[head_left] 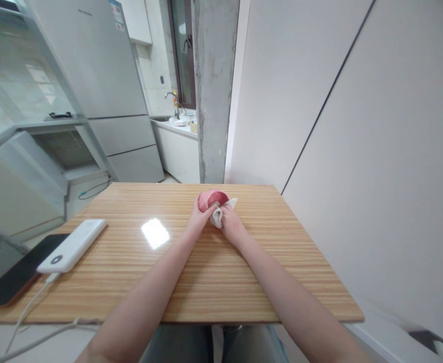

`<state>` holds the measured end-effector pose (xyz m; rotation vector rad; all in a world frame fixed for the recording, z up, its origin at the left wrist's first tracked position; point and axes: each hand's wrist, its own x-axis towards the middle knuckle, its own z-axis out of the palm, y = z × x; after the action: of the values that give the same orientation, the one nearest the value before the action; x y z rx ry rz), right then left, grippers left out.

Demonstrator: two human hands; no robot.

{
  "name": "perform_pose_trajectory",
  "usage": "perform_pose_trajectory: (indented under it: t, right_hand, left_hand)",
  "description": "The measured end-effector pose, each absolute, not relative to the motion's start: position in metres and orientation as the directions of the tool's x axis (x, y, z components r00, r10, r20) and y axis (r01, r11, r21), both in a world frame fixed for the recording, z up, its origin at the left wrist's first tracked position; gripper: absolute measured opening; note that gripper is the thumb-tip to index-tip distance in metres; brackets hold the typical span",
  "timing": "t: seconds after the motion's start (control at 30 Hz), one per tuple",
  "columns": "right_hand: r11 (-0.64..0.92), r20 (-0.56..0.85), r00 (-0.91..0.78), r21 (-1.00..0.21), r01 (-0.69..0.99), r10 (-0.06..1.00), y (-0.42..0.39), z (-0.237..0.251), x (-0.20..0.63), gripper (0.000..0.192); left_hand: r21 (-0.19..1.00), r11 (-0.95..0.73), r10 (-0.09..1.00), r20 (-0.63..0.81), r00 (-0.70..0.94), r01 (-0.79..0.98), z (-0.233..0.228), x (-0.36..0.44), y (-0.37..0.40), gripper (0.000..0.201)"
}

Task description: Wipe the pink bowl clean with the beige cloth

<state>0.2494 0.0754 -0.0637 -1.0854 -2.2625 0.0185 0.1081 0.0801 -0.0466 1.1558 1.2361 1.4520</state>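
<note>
A pink cup-like vessel (208,197) is tilted over the far middle of the table, its opening turned to the right and toward me. Around its left side wraps my left hand (199,214), thumb near the rim. My right hand (230,222) is closed on a whitish cloth (217,217), bunched up at the vessel's mouth, with one corner sticking out to the right. The right fingertips are hidden by the cloth and the vessel, so how far they reach inside cannot be seen.
On the wood-grain table (282,252), a white power bank (73,247) with a cable (32,302) lies at the left, beside a dark flat phone-like slab (20,272). A pale wall (320,151) runs along the right. Behind stand a fridge (93,65) and a sink counter (176,146).
</note>
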Motion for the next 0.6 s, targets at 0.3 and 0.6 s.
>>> perform_pose_trajectory:
  t: [0.3,0.6]
  right_hand:
    - [0.654,0.473,-0.513,-0.197,0.731,0.716,0.073,-0.055,0.251,0.019]
    - [0.651,0.493,-0.503,-0.185,0.736,0.710,0.068,-0.051,0.247,0.022]
  left_hand:
    - [0.992,-0.015,0.989,-0.003,-0.146,-0.123,-0.035,0.099,0.080,0.089]
    - [0.984,-0.012,0.975,-0.028,-0.222,-0.178,-0.039,0.104,0.080,0.063]
